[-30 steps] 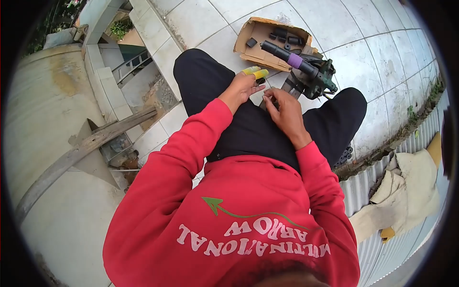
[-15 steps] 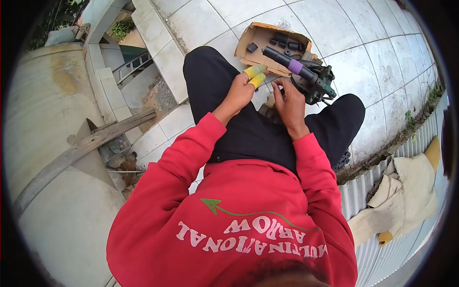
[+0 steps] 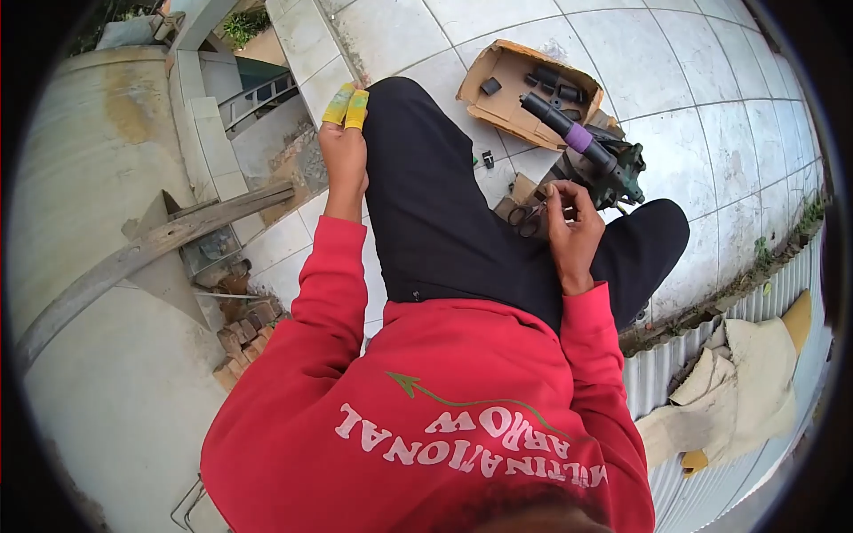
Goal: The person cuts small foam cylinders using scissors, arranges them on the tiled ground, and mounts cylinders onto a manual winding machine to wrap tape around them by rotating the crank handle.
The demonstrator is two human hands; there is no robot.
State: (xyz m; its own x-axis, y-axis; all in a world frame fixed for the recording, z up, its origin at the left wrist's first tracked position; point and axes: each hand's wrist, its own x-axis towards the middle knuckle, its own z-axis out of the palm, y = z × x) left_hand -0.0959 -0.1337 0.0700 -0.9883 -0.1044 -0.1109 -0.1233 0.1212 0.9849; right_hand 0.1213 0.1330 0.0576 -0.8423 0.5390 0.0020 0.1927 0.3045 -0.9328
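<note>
My left hand (image 3: 344, 164) is beside my left knee, away from the other things. Its fingers stretch forward, and yellow covers (image 3: 346, 107) wrap two of them. My right hand (image 3: 576, 226) hovers over my lap with thumb and finger closed together; whatever they may pinch is too small to make out. Just left of it lie dark loops like scissor handles (image 3: 527, 222). Beyond that hand stands a dark green metal tool (image 3: 629, 173), with a black cylinder (image 3: 542, 111) banded in purple (image 3: 577, 138) pointing out of it.
An open cardboard box (image 3: 484, 105) behind the green tool holds several black cylindrical pieces (image 3: 569, 92). A small black piece (image 3: 488, 159) lies on the white floor tiles (image 3: 702, 142). Cloth (image 3: 755, 364) rests on corrugated sheeting at right. A wooden beam (image 3: 151, 258) leans at left.
My left hand has moved from near the box and my right hand out to the left of my knee. My right hand has shifted slightly right and down. The view has shifted too.
</note>
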